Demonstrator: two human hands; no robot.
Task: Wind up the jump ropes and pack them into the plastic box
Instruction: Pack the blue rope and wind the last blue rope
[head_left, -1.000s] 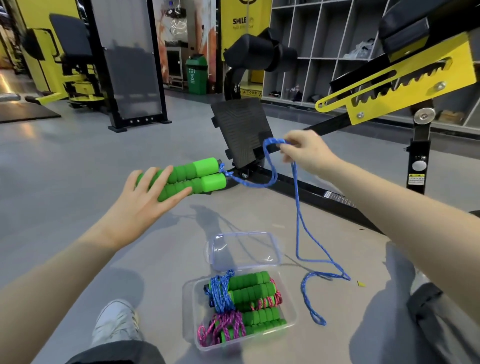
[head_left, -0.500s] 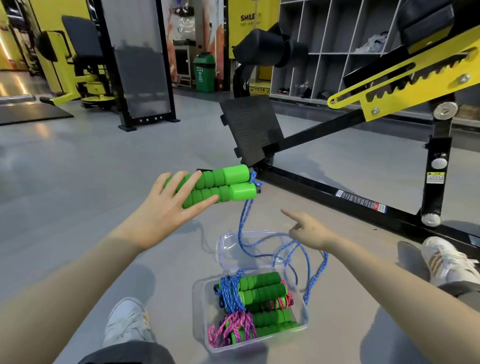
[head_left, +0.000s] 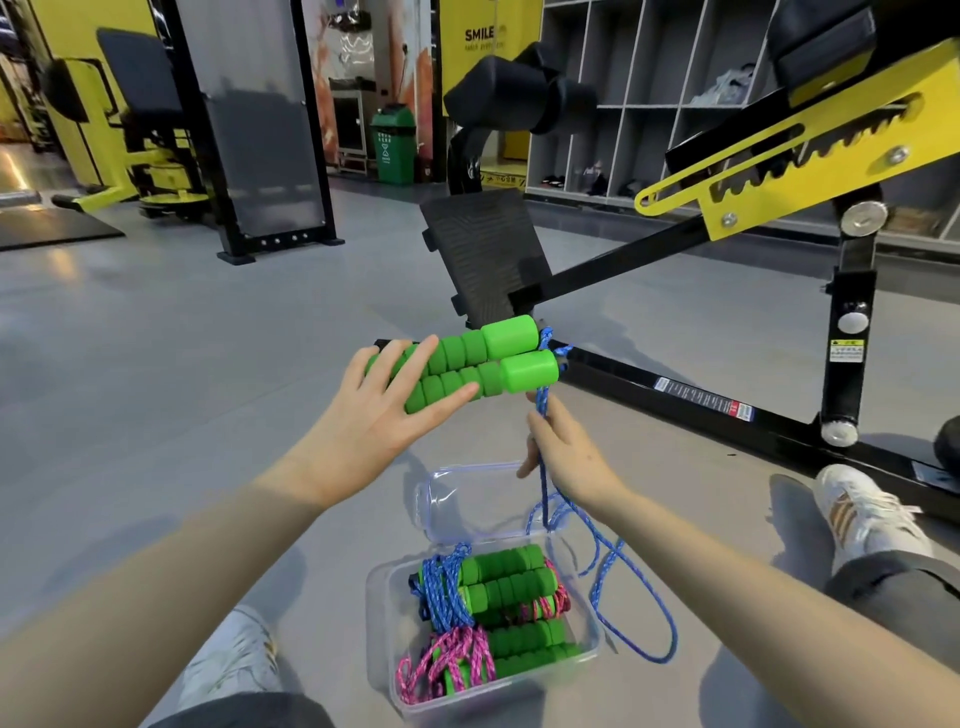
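Note:
My left hand (head_left: 374, 421) grips the two green foam handles (head_left: 483, 364) of a jump rope side by side, held level above the floor. Its blue rope (head_left: 613, 566) hangs from the handle ends and loops down to the floor by the box. My right hand (head_left: 566, 452) pinches this rope just below the handles. On the floor between my legs stands the clear plastic box (head_left: 379, 613), holding wound ropes: green handles wrapped in blue cord (head_left: 441, 587) and pink cord (head_left: 447, 665). The box's clear lid (head_left: 467, 499) lies behind it.
A black and yellow gym bench frame (head_left: 727, 410) runs across the floor right behind the handles, with a ribbed footplate (head_left: 483, 254). My shoes (head_left: 862, 514) flank the box. Grey floor lies to the left; shelves and other machines stand far back.
My right hand dropped from high on the right, swept down over the box, and now holds the blue rope directly under the handles. The left hand kept the handles, moving slightly right.

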